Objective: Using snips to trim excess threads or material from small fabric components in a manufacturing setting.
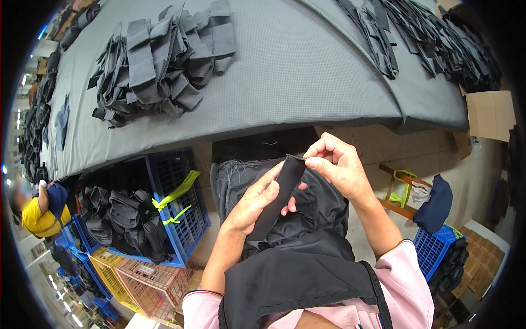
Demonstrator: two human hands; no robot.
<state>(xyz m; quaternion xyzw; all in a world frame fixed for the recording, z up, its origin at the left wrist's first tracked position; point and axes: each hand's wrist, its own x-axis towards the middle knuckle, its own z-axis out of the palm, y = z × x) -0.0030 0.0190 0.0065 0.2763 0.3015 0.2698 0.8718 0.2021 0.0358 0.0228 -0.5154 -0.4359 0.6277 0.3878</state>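
Observation:
A long black fabric strip (pixel 286 183) lies slantwise across my left hand (pixel 255 204), whose thumb rests on its front while the fingertips show past its far side. At the strip's upper end, my right hand (pixel 335 164) pinches the corner between thumb and forefinger. The lower part of the strip runs down over the black cloth on my lap (pixel 323 211). Loose pale threads (pixel 233 175) cling to that cloth on the left.
A grey-covered table (pixel 285 82) spans the front, bearing a heap of dark fabric pieces (pixel 145 60) and more strips (pixel 433 44) at right. Left stands a blue crate (pixel 183 219) beside black bags (pixel 129 216). A wooden stool (pixel 400 208) is at right; a person in yellow (pixel 38 216) is far left.

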